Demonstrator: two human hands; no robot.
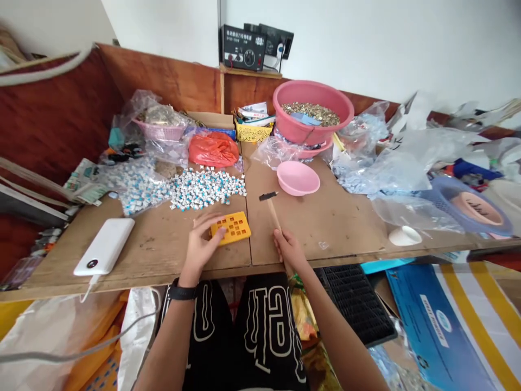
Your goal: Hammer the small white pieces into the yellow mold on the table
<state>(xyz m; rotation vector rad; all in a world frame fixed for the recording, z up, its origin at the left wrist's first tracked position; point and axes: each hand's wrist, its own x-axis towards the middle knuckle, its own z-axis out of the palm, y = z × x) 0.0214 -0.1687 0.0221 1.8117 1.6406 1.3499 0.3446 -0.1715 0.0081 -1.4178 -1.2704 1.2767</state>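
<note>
Near the table's front edge, my left hand holds the left end of a yellow tray with small square slots, thumb on top and fingers behind. My right hand is closed round the wooden handle of a small hammer, whose dark head points away from me, right of the tray. Beyond the tray lies a heap of small white and blue parts. A small pink bowl stands past the hammer head, apart from it.
A white power bank lies at the left. Behind are a red plastic bag, a yellow basket and a large pink basin. Plastic bags and a white cup sit at the right.
</note>
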